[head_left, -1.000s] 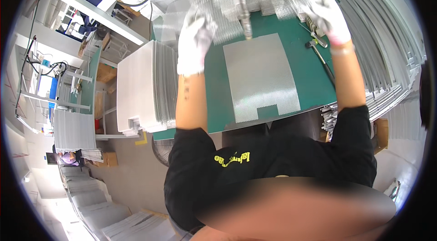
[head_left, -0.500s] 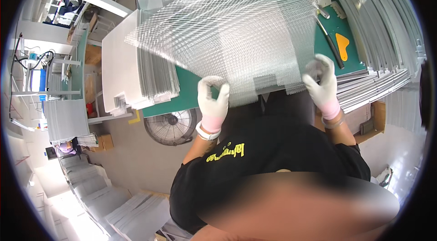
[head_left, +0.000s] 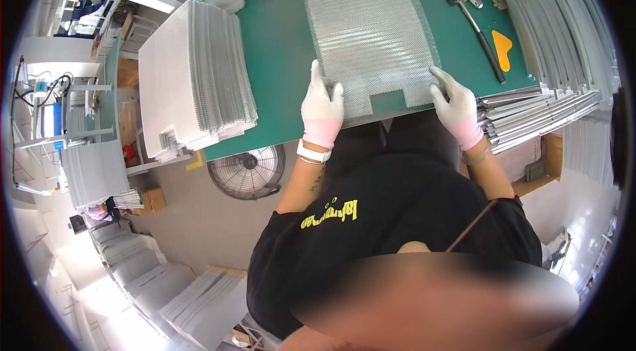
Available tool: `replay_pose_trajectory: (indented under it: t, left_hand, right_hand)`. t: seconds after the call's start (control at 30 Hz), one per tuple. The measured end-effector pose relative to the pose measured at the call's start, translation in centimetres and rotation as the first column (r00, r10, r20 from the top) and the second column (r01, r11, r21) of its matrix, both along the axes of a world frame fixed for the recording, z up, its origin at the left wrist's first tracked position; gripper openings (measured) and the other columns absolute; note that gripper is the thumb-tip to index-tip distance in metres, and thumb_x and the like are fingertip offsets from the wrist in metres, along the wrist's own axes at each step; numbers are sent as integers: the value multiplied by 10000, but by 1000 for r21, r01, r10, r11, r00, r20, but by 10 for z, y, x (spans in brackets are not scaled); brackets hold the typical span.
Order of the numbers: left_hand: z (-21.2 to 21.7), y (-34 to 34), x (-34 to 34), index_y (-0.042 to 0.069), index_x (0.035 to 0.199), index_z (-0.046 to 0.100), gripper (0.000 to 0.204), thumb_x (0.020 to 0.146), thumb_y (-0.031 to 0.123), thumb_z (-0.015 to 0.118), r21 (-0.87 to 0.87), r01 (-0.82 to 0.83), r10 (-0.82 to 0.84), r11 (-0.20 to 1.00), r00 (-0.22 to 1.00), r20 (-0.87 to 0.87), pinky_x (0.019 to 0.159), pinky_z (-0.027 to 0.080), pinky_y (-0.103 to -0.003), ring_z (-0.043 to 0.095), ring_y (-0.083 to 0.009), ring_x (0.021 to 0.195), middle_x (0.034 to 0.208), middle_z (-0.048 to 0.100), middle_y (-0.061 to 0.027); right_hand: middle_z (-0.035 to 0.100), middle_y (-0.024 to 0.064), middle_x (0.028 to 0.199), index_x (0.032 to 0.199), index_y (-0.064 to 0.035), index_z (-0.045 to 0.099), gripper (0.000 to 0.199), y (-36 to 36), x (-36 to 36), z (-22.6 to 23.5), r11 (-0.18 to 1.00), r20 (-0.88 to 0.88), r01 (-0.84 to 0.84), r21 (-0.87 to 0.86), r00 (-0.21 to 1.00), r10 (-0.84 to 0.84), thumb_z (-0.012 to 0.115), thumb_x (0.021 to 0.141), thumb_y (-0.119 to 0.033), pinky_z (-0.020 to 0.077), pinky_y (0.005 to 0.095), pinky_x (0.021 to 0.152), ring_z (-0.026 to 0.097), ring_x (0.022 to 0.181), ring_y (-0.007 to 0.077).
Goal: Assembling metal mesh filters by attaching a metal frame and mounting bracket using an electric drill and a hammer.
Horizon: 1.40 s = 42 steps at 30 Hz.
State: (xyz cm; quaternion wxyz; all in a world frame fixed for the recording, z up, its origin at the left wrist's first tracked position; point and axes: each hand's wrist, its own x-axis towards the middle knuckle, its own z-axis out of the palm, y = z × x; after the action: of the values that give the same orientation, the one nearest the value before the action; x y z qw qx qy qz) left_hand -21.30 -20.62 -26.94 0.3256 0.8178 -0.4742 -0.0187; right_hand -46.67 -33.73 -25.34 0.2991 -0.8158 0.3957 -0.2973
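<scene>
silver mesh sheet (head_left: 371, 33), flat on green mat, notched near edge

Green workbench (head_left: 278, 53), grey floor (head_left: 199, 218), round fan (head_left: 248, 171) below.

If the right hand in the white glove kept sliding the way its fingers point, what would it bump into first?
Probably nothing soon: the right hand points up along the mesh sheet edge. The hammer lies off to its right.

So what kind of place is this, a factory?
Probably a small factory or workshop: mesh sheets stacked on a green bench, metal strips piled alongside, a hammer nearby, and gloved hands on one mesh sheet.
</scene>
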Motion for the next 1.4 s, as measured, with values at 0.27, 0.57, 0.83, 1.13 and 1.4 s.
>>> replay_pose_trajectory:
  t: [0.27,0.57,0.83,1.13,1.4]
  left_hand:
    - [-7,-7,1,30,1425,448,572,918,220,632,194,9,6,981,997,-78,879,531,-401,634,-341,1061,1240,611,-179]
    - [-14,-8,-1,51,1389,484,518,920,232,611,224,-2,-5,975,1000,30,805,544,-425,635,-333,985,1144,609,-150]
    - [-7,-12,-2,40,1385,482,513,929,247,596,308,-20,19,951,1000,6,827,542,-432,624,-344,1008,1194,573,-169]
    - [-10,-9,16,189,1256,648,401,869,296,645,331,51,-164,942,933,321,1124,263,-586,341,-435,1349,1522,323,-198]
    - [104,-118,125,-54,1302,530,611,867,352,665,-429,-27,254,903,839,481,1085,310,-558,419,-458,1297,1366,485,-295]
  right_hand:
    - [706,170,1051,1223,-68,649,329,-3,3,-19,988,-120,-12,-157,993,-7,641,902,-137,556,378,785,694,907,327]
    - [701,177,1022,1301,-89,598,402,-4,4,-20,993,-271,-10,-120,962,-23,641,907,-153,547,398,778,681,899,347]
    - [680,134,882,1283,-128,611,378,-7,2,-22,990,-365,30,-140,928,-80,623,923,-242,532,420,698,667,793,326]
    - [577,124,759,1196,-81,647,292,-23,-49,-30,903,-335,40,-429,921,-200,610,911,-137,488,434,632,601,697,316]
    - [690,145,1032,1187,-60,659,270,-32,-70,-44,939,-221,243,-244,929,-298,584,948,-162,522,395,829,661,946,331]
